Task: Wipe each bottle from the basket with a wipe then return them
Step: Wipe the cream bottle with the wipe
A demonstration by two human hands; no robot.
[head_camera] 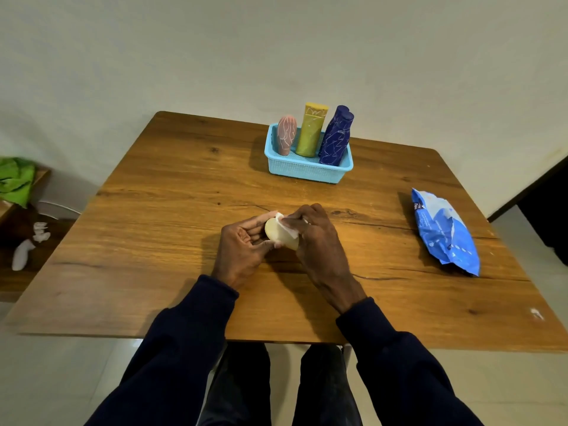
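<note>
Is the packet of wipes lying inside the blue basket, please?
No, the packet of wipes lies on the table, apart from the basket.

A brown wood-grain worktop with rounded corners lies under the fingers. Beyond them rises a plain off-white wall. Far to their left stands a low wooden shelf, with pale glossy floor below.

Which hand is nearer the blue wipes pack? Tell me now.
Right. The right hand, holding the wipe, is left of the blue wipes pack; the left hand grips the pale bottle even farther left.
</note>
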